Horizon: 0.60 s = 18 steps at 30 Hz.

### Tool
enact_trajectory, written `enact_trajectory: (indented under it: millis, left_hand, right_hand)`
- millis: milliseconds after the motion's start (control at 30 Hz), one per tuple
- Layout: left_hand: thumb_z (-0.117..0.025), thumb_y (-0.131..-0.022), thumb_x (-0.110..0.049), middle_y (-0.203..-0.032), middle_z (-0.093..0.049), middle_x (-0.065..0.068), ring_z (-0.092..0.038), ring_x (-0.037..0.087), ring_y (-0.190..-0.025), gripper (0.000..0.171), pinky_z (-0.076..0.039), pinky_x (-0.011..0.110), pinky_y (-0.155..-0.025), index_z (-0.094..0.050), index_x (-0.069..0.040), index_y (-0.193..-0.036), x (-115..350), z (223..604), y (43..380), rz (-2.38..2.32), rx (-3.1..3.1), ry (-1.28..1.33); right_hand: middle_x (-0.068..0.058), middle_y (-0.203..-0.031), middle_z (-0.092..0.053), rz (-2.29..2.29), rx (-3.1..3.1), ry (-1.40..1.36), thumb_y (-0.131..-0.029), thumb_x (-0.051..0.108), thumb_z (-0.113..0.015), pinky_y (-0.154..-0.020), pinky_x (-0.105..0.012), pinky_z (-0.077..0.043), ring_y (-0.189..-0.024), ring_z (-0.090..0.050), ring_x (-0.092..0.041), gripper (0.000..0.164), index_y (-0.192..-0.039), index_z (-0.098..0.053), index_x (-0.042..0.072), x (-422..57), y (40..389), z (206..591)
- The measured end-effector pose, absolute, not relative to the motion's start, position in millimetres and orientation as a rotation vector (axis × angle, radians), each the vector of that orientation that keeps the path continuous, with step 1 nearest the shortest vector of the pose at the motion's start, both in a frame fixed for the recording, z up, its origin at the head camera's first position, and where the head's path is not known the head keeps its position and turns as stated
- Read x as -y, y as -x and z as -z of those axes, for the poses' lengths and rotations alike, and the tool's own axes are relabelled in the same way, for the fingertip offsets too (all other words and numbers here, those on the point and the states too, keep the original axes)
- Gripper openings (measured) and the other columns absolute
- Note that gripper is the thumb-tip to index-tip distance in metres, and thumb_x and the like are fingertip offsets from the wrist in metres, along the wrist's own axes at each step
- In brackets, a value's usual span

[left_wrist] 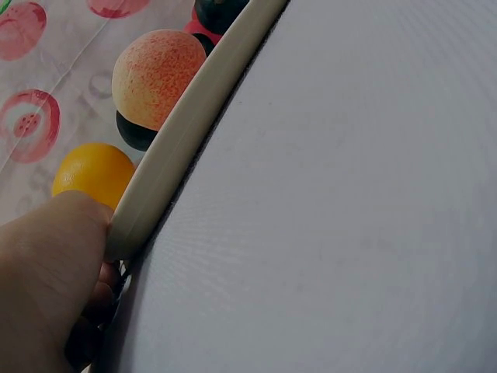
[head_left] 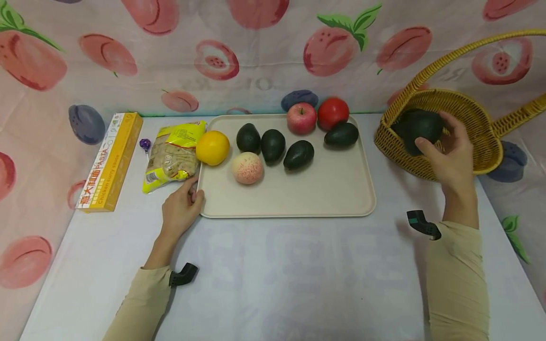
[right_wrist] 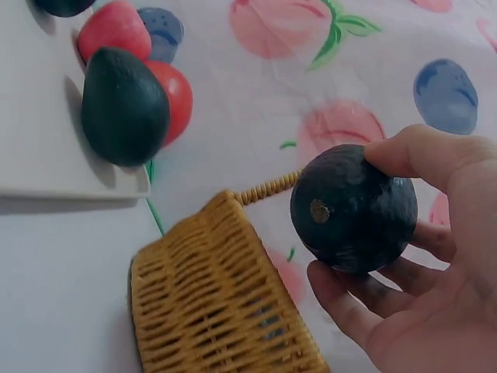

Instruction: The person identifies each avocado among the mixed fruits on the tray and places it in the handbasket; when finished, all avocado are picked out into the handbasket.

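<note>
My right hand (head_left: 456, 149) grips a dark green avocado (right_wrist: 353, 210) between thumb and fingers, above the opening of a woven basket (head_left: 477, 161). Its rounded end, with a small brown stem spot, shows in the right wrist view. At the tray's left edge, my left hand (head_left: 181, 208) holds the rim of the beige tray (left_wrist: 182, 132), its fingers partly hidden behind the rim. On the tray lie several avocados (head_left: 298, 155), a speckled peach (head_left: 247, 168), a pink apple (head_left: 301, 118) and a red round fruit (head_left: 333, 113). A yellow orange-like fruit (head_left: 212, 148) sits at the tray's left edge.
Left of the tray lie a yellow-and-clear food packet (head_left: 172, 156), a purple-wrapped lollipop (head_left: 145, 143) and a pasta box (head_left: 110, 163). The basket's tall arched handle (head_left: 431, 68) rises at the right, near the fruit-print cloth backdrop (head_left: 264, 57).
</note>
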<state>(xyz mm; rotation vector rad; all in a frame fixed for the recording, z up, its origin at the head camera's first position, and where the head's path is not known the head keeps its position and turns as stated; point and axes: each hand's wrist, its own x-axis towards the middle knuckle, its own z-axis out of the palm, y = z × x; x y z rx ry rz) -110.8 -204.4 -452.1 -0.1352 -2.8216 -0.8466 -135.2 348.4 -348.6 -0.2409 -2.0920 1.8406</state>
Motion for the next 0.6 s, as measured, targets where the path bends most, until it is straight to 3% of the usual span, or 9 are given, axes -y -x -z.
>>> enact_trajectory:
  millis: [267,467,600]
  left_hand:
    - [-0.056,-0.089,-0.019,-0.066,-0.052,0.003,-0.039,0.014,-0.051,0.036,-0.027,0.029,-0.045,-0.06,-0.005,-0.122,204.4,452.6,110.5,0.837,2.816,0.136]
    - [-0.056,-0.089,-0.019,-0.066,-0.053,0.004,-0.039,0.014,-0.051,0.036,-0.027,0.028,-0.046,-0.06,-0.005,-0.121,204.8,452.1,110.3,0.841,2.818,0.13]
    - [-0.056,-0.089,-0.019,-0.067,-0.053,0.004,-0.039,0.014,-0.051,0.036,-0.027,0.028,-0.046,-0.059,-0.005,-0.122,204.5,452.6,111.0,0.843,2.814,0.139]
  right_hand:
    - [0.005,-0.141,-0.04,-1.817,2.037,0.401,-0.081,0.001,-0.069,-0.104,-0.019,-0.036,-0.134,-0.039,-0.014,0.064,-0.137,-0.047,0.023,-363.4,134.0,351.7]
    - [0.008,-0.143,-0.038,-1.801,2.048,0.519,-0.083,0.006,-0.068,-0.107,-0.021,-0.033,-0.134,-0.037,-0.011,0.065,-0.139,-0.043,0.026,-375.3,134.5,354.1]
    - [0.008,-0.144,-0.037,-1.816,2.055,0.547,-0.083,0.007,-0.068,-0.101,-0.015,-0.037,-0.134,-0.037,-0.011,0.066,-0.14,-0.042,0.026,-381.1,134.2,355.7]
